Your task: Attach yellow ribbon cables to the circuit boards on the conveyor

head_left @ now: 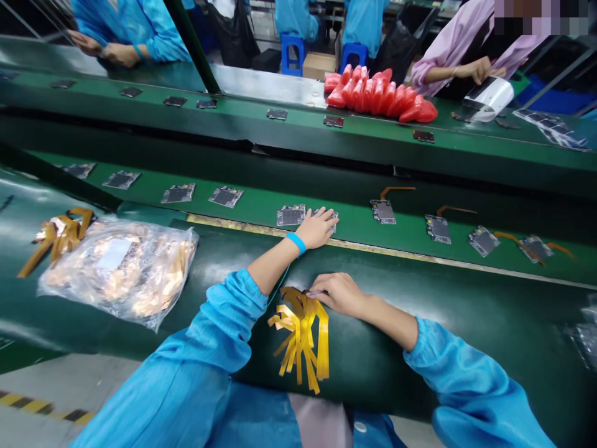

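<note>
Green counter [387,361] borders a belt [352,211] dotted with circuit boards. Over the belt's near edge, the left hand [318,230] lies flat on a board [333,228], fingers loosely spread. Near the counter's front edge, the right hand [342,294] has thumb and forefinger pinched on the yellow ribbon cables' [305,323] upper end.

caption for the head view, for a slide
Left hand over a circuit board, right hand at yellow ribbon strips.
</note>
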Motion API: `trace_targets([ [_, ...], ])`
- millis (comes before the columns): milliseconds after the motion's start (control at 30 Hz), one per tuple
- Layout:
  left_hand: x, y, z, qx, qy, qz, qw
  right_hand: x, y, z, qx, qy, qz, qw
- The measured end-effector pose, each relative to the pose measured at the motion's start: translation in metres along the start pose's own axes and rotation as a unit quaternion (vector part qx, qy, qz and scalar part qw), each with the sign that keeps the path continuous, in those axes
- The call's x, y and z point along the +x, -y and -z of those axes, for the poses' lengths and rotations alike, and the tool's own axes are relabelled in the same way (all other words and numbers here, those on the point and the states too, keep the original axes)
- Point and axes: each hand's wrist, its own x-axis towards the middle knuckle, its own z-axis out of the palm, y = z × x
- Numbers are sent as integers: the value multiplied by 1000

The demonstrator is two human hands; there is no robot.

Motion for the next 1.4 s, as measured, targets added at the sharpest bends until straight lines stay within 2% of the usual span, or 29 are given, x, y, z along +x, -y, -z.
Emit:
trace_targets([
  [100, 1, -3, 1, -5, 3, -1, 1000, -4, -5, -3, 45, -37, -11, 998],
  [267, 4, -7, 0, -14, 10, -1, 1000, -8, -3, -5, 95, -65, -46, 992],
  [367, 6, -8, -2, -20, 8, -7, 1000, -11, -1, -5, 120, -80, -37, 989],
  [433, 8, -9, -2, -21, 8, -11, 1000, -15, -2, -6, 112, -94, -18, 989],
  [633, 10, -12, 0, -23, 15, -16, 999, -28, -9, -14, -1, -144, 30, 989],
  [933, 9, -13, 4, -32, 20, -26, 999, -31, -16, -25, 53, -214, 11, 975],
  [1067, 3, -4, 4, -42, 8, -32, 999, -34, -16, -22, 38, -240, 6, 970],
  [1233, -4, 18, 3, -42, -3, -34, 999, -38, -11, -17, 25, -255, 19, 966],
  [1400, -12, 39, 5, -35, -11, -19, 999, -41, -8, -12, 18, -259, -12, 966],
])
